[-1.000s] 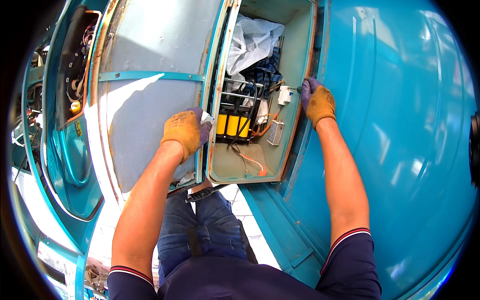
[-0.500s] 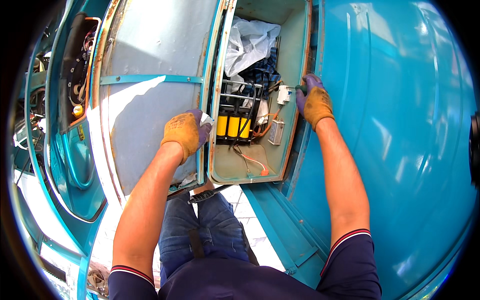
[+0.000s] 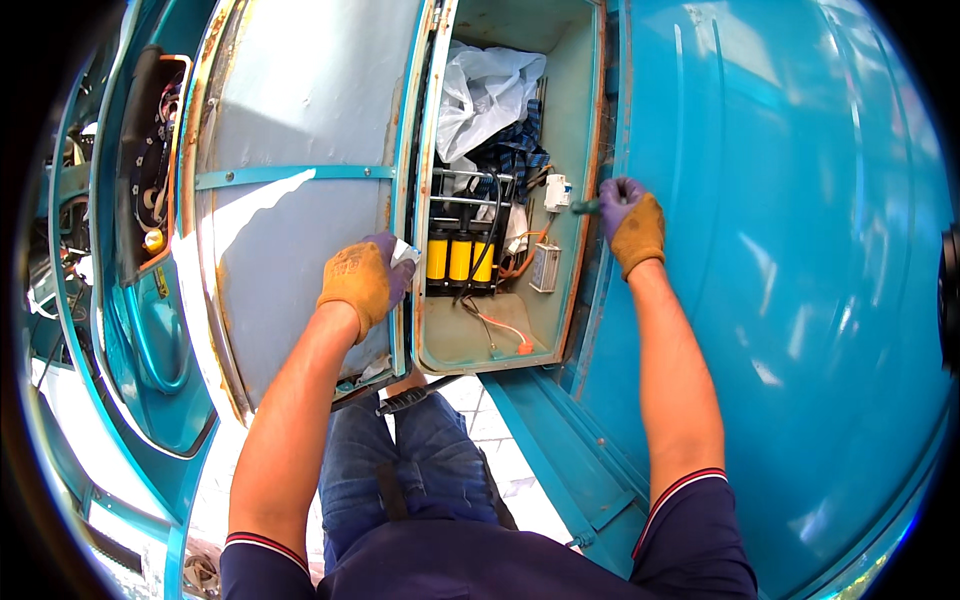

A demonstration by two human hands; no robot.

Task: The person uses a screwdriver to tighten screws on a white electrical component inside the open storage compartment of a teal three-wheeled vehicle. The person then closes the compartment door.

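Observation:
My left hand [image 3: 362,280], in an orange-and-purple work glove, is over the raised lid [image 3: 300,230] by its hinge side. Its fingers are closed on a small white piece [image 3: 405,252], possibly plastic or paper. My right hand [image 3: 634,224], gloved alike, is just right of the compartment's rusty rim [image 3: 588,215]. It pinches a short dark green object [image 3: 585,207] that points left; its kind I cannot make out. In the open compartment, a white breaker switch [image 3: 557,192] is closest to that object. A small metal box [image 3: 545,267] is fixed below it.
Yellow-and-black cylinders [image 3: 460,260] with a metal frame stand inside the compartment, below a white plastic bag [image 3: 485,95] and dark checked cloth [image 3: 520,140]. A loose wire with an orange connector [image 3: 525,348] lies near its front. A broad turquoise panel [image 3: 780,260] spans the right side.
My right hand has drawn slightly down, off the compartment's rim, and more of the green object shows. My left hand keeps its hold on the white piece.

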